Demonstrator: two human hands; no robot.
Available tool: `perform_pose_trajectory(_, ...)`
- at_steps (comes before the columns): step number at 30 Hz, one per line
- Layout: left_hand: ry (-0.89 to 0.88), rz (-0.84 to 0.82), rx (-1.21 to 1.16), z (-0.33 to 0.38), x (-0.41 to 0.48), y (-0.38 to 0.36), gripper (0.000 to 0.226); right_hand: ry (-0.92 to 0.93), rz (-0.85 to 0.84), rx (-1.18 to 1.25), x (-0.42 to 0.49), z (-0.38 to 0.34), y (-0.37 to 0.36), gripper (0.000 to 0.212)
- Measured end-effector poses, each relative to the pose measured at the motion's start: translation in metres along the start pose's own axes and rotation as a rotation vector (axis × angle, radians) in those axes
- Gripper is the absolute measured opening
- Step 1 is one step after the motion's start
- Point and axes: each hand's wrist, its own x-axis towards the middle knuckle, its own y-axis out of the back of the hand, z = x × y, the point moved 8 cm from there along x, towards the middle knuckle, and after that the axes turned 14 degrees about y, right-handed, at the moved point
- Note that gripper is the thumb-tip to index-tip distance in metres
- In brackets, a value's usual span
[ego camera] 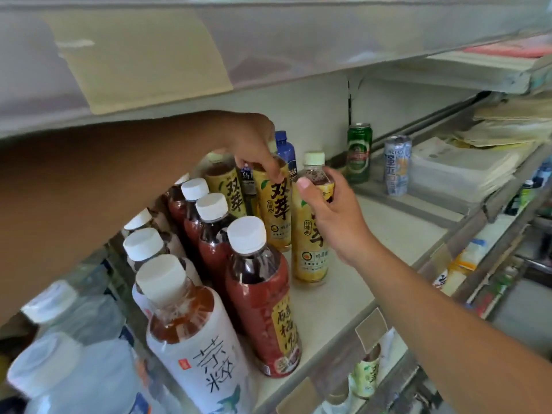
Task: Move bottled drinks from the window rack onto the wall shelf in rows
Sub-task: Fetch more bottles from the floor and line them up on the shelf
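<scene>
Right hand (331, 213) wrapped around the neck and shoulder of a yellow tea bottle (310, 252), which stands upright on the white shelf (388, 243) at centre. Left hand (254, 144), reaching in from 9 o'clock, pinches the top of a second yellow bottle (276, 216) just beside it, toward 10 o'clock; cap hidden under the fingers. A third yellow bottle (227, 189) stands further toward 10. Red bottles (260, 294) in a row run toward 7 o'clock, white-label bottles (194, 339) beside them. Green can (359, 152) and pale can (396, 165) stand apart at 1 o'clock.
</scene>
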Motion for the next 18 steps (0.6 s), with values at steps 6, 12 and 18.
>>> perform_pose_trajectory(6, 0.075, -0.050, 0.159, -0.026, 0.021, -0.010, 0.062, 0.069, -0.069, 0.017, 0.015, 0.012, -0.030, 0.055)
perform_pose_trajectory(12, 0.094, -0.071, 0.144, -0.042, 0.029, -0.010, 0.068, 0.030, -0.267, -0.054, -0.011, 0.033, -0.040, 0.079)
perform_pose_trajectory(18, 0.123, -0.039, 0.168, -0.053, 0.035, -0.004, 0.058, -0.053, -0.356, -0.042, -0.034, 0.061, -0.043, 0.081)
